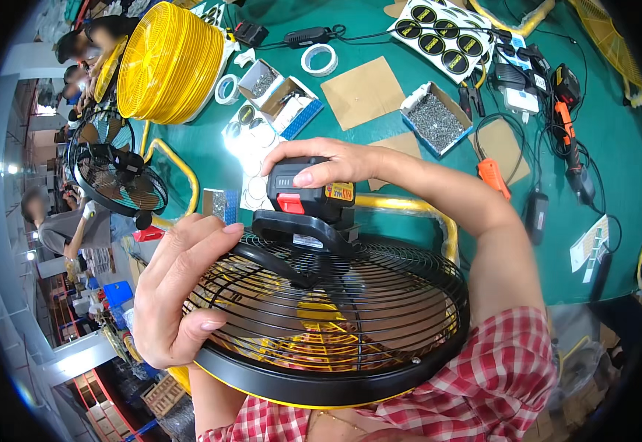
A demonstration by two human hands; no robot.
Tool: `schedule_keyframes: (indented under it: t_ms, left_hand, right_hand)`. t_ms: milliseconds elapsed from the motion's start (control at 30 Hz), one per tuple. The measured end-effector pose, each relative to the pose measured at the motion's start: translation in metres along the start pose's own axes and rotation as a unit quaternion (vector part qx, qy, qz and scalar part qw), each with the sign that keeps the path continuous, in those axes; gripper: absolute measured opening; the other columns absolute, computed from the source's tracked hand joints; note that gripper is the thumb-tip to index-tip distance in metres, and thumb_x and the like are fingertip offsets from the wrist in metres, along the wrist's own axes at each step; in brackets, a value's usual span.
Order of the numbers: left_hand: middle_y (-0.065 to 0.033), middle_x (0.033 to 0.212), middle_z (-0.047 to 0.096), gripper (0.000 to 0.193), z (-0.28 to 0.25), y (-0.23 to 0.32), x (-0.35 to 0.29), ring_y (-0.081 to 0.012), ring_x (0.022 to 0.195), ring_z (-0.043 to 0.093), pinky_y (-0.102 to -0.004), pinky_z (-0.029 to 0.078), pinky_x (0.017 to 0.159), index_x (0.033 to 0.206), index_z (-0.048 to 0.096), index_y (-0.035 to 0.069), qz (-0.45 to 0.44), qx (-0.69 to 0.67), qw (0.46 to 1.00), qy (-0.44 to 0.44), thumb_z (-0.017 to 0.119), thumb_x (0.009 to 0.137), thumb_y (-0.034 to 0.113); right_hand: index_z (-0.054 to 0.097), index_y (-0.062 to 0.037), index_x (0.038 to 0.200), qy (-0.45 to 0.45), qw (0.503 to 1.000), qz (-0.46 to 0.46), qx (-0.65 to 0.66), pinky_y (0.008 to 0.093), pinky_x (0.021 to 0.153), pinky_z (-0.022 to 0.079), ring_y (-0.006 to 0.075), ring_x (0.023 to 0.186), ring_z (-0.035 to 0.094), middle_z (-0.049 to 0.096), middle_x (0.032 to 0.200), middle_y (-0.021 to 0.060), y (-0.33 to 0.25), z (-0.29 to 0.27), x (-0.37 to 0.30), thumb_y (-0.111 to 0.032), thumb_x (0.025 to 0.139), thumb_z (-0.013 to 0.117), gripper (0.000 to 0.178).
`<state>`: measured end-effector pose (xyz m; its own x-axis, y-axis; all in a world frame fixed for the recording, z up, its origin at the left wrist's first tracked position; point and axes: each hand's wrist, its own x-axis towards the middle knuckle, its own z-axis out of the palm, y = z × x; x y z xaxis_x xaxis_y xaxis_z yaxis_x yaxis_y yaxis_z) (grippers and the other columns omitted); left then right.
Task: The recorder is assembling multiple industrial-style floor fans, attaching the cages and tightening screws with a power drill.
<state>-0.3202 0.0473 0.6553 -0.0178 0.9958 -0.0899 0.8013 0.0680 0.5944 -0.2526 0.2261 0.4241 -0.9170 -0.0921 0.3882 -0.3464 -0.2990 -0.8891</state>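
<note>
A round black fan (335,386) with a wire guard is tilted close in front of me. Through the guard its blades and some yellow parts show. My left hand (173,287) grips the guard's left edge, thumb below and fingers on top, beside the black handle (313,225). At the fan's back sits a black battery pack (280,195) with a red latch. My right hand (328,163) is closed over the top of this pack, thumb on its near face and fingers curled over the far side. A bent yellow tube (402,202) lies behind the fan.
On the green table (262,62) stand a stack of yellow guards (162,66), a box of screws (435,118), tape rolls (319,60) and sticker sheets (446,33). Tools with cables, including an orange-handled one (494,177), lie right. Another fan (114,162) stands left, with people beyond.
</note>
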Motion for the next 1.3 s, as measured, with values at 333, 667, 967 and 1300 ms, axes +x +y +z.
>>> schedule_keyframes:
  t_ms: [333,667,967,1300]
  left_hand:
    - [-0.0254,0.100,0.052,0.068,-0.002,-0.002,0.001,-0.0375,0.091,0.052,-0.0434,0.038,0.087,0.113,0.049,-0.011,0.019,0.014,1.000,-0.010,0.039,0.088,0.051]
    - [-0.0251,0.090,0.057,0.072,0.007,-0.009,0.002,-0.0374,0.082,0.055,-0.0420,0.041,0.081,0.103,0.055,-0.014,0.039,0.028,0.997,0.065,0.038,0.086,0.054]
    - [-0.0270,0.100,0.053,0.070,-0.001,-0.017,0.003,-0.0349,0.091,0.052,-0.0434,0.037,0.085,0.111,0.050,-0.012,0.052,0.015,0.999,-0.004,0.037,0.084,0.051]
    - [-0.0216,0.099,0.053,0.072,0.002,-0.015,0.001,-0.0293,0.087,0.050,-0.0416,0.037,0.082,0.114,0.050,-0.006,0.020,0.015,1.000,-0.006,0.035,0.086,0.059]
  right_hand:
    - [0.050,-0.0040,0.115,0.003,1.000,-0.023,0.019,0.0331,0.095,0.033,0.0199,0.109,0.046,0.050,0.115,0.0095,0.019,0.003,-0.014,-0.036,0.076,0.055,0.051]
    - [0.049,-0.0028,0.114,0.016,1.000,-0.005,0.025,0.0323,0.093,0.035,0.0203,0.105,0.048,0.050,0.114,0.0102,0.020,0.003,-0.015,-0.035,0.073,0.052,0.051]
    - [0.049,-0.0015,0.114,0.023,1.000,-0.004,0.000,0.0324,0.092,0.036,0.0216,0.104,0.049,0.050,0.113,0.0115,0.021,0.001,-0.017,-0.038,0.071,0.051,0.056]
    - [0.048,-0.0017,0.115,0.026,0.999,0.010,0.015,0.0315,0.090,0.037,0.0202,0.103,0.049,0.050,0.112,0.0112,0.018,0.002,-0.017,-0.040,0.072,0.052,0.058]
